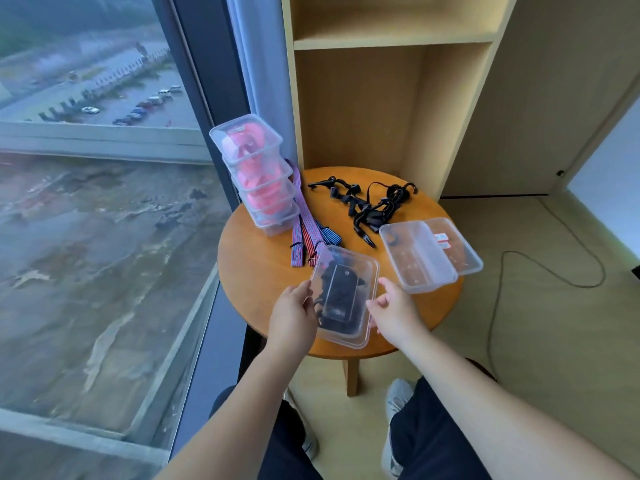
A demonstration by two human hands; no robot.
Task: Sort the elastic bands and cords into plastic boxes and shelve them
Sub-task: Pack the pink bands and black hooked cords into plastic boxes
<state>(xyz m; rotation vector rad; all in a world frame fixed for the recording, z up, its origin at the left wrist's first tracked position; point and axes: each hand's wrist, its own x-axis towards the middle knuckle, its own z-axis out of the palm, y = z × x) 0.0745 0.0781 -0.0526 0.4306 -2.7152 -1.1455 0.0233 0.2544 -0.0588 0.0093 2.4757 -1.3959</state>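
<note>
A lidded clear plastic box (360,271) with black bands inside lies at the front of the round wooden table (256,271). My left hand (292,311) grips its left edge and my right hand (393,306) grips its right edge. Loose black cords (374,206) lie at the back of the table. Striped red-and-blue bands (306,226) lie at the left-centre. Beside them leans a stack of several clear boxes (258,171) holding pink bands. At the right sit an empty clear box (415,258) and a lid (457,247).
A wooden shelf unit (391,43) stands behind the table, its compartments open to me. A floor-to-ceiling window (104,202) fills the left. A dark cable (502,278) trails across the floor at the right. My legs and shoes are under the table's front edge.
</note>
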